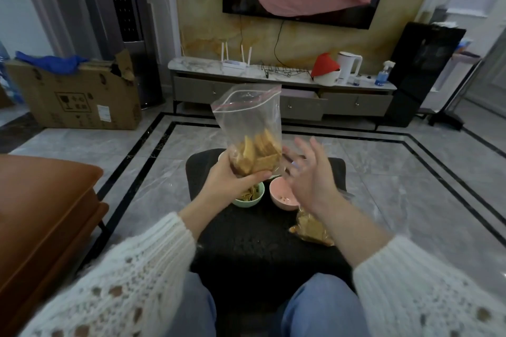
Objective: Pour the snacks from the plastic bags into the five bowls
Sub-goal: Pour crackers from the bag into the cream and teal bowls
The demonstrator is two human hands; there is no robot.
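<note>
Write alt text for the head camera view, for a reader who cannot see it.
A person's left hand holds an upright clear zip bag of tan snacks above a dark low table, while the open right hand hovers beside it. Below sit a green bowl holding snacks, a nearly empty pink bowl and another snack bag.

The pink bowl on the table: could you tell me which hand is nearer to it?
Right. The right hand, open, hovers just above the pink bowl. The left hand holds the bag over the green bowl, further left.
</note>
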